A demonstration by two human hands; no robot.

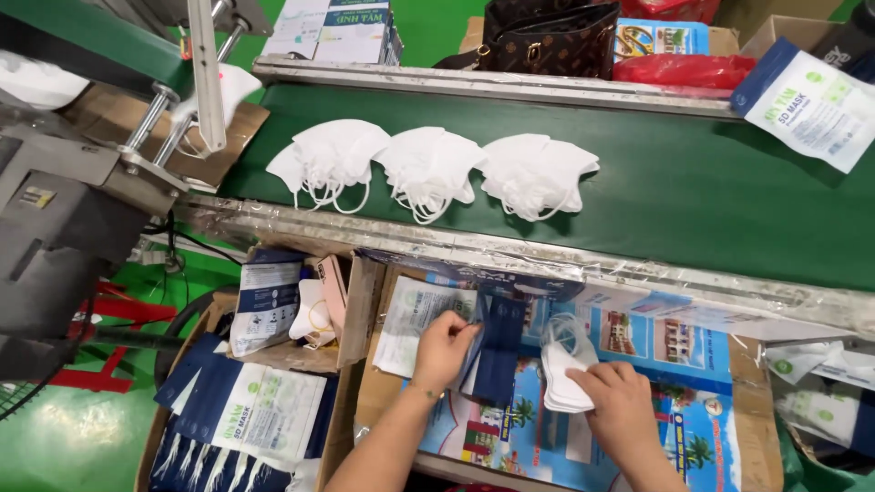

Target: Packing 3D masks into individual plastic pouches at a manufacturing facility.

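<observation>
Gripping a dark blue pouch upright with our left hand, we clench a stack of white masks in our right hand. The stack lies just right of the pouch, nearer our right fingers; both sit below the green conveyor belt.

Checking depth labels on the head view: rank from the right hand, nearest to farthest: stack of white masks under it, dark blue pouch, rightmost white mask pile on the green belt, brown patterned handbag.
1. Stack of white masks, touching the right hand, at its fingertips.
2. Dark blue pouch, just left, held by the left hand.
3. Rightmost white mask pile, up on the green belt.
4. Brown patterned handbag, beyond the belt's far rail.
</observation>
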